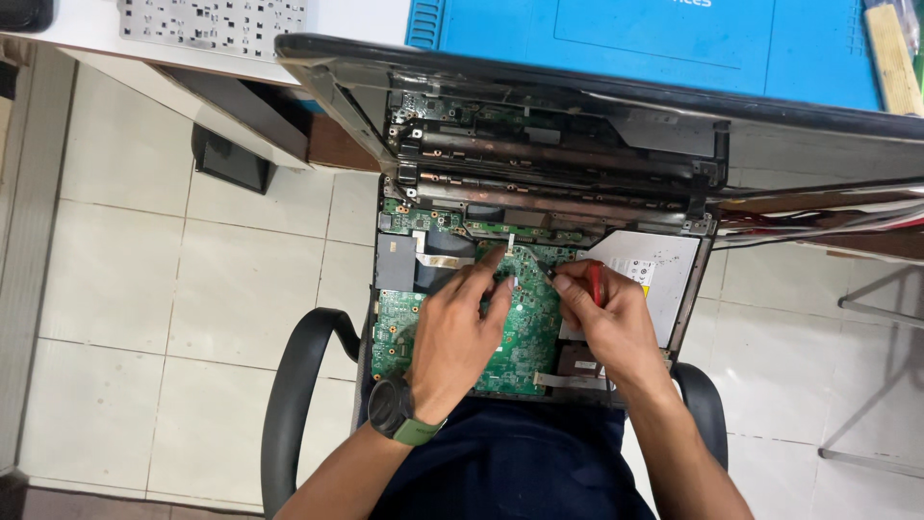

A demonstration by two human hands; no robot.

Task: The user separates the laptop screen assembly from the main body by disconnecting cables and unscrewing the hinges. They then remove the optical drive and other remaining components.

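Green circuit board (525,323) under both hands' fingers (496,279), red-handled screwdriver (595,284) in right hand (606,313)

A small white paper label (643,271) with dark marks is stuck near the top left corner of the flat grey metal drive (664,279), at the right edge of the open laptop.

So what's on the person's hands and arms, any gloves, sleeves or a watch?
No gloves and no sleeves in view: both the left hand and the right hand are bare, as are the forearms. The left wrist wears a watch with a dark round case on a green strap. The right wrist carries nothing.
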